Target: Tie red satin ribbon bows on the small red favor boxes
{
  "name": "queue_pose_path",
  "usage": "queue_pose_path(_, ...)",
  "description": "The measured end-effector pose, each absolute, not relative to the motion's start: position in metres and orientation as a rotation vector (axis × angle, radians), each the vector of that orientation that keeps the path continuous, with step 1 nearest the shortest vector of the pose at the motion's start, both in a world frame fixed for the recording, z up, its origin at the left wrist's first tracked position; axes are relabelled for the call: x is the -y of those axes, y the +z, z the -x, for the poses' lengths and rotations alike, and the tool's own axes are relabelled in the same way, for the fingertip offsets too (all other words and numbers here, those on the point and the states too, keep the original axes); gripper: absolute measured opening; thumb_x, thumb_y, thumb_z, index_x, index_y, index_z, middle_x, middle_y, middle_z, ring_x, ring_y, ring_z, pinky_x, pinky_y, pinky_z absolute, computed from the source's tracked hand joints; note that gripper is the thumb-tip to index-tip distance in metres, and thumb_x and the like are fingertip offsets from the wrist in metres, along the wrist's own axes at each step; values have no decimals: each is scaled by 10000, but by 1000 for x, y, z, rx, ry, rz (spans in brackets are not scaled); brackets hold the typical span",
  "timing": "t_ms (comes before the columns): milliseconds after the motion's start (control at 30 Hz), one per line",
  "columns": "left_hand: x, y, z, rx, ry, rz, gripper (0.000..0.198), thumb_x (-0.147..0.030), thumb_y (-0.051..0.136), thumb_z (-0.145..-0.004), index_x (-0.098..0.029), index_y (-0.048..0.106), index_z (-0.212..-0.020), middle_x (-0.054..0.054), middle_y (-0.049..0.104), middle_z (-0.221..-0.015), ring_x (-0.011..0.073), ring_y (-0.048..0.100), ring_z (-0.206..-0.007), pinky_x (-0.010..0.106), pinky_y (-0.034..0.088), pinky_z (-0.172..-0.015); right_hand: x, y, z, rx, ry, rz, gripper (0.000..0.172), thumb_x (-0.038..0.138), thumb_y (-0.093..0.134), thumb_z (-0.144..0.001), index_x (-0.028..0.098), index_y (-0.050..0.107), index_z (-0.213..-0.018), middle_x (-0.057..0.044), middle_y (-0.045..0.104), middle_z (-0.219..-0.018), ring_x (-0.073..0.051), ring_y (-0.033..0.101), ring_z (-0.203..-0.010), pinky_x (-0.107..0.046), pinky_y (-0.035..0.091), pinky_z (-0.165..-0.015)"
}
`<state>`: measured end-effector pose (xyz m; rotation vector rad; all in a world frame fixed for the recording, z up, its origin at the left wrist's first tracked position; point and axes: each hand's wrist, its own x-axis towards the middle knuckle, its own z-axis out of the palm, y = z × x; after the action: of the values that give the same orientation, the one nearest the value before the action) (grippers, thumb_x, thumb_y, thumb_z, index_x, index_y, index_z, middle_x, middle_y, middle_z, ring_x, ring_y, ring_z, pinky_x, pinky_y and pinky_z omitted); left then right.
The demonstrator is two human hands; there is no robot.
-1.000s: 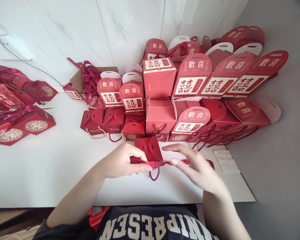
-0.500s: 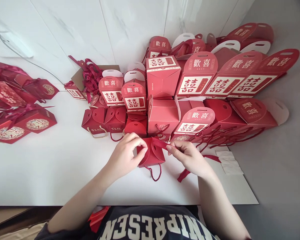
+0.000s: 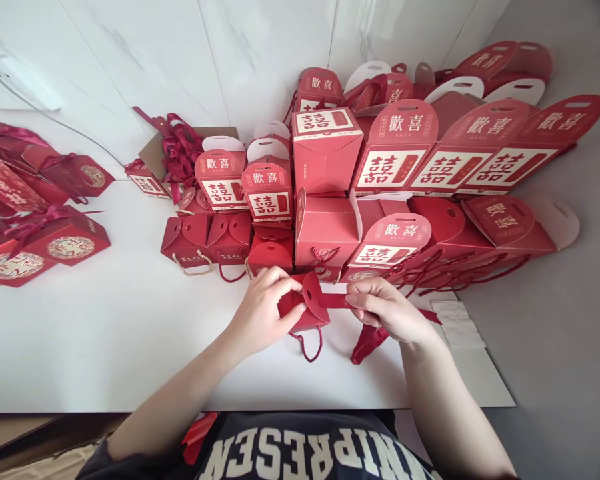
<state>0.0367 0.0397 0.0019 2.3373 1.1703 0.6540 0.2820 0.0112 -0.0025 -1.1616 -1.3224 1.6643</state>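
A small red gift box (image 3: 306,309) with rounded top flaps and a cord handle stands on the white table (image 3: 105,333) in front of me. My left hand (image 3: 266,305) is closed on its left side and top flap. My right hand (image 3: 383,308) pinches a red ribbon (image 3: 336,301) that runs from the hole in the box's flap out to the right. The ribbon's loose end (image 3: 367,343) hangs down below my right hand onto the table.
Behind the box, many red gift boxes (image 3: 325,160) with white labels are stacked against the marble wall. Flat red boxes with ribbons (image 3: 55,243) lie at the left. A pile of dark red ribbons (image 3: 177,153) sits at the back. White paper (image 3: 455,320) lies at the right.
Both hands carried the ribbon from in front of the box up to its top flaps. The ribbon now passes through the flap hole, pulled rightwards by my right hand.
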Motion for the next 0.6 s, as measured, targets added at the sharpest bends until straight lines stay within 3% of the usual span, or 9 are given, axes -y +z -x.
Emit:
queue_pose_path(333, -41, -1, -35, -1165, 668, -2320, 192, -235, 623, -856, -209, 646, -1045, 42, 574, -986, 204, 540, -933, 366, 447, -876, -34, -13, -274, 1230, 1821, 1048, 322, 305, 600, -849, 162, 519, -573, 63, 393, -465, -53, 266, -410, -246, 158, -445)
queue_pose_path(600, -42, -3, -35, -1176, 723, -2285, 155, -206, 594, -870, -208, 660, -1010, 36, 595, -981, 190, 566, -936, 368, 433, -897, -35, -16, -272, 1305, 1754, 1147, 307, 296, 575, -856, 173, 505, -583, 66, 379, -479, -68, 287, -434, -253, 162, -457)
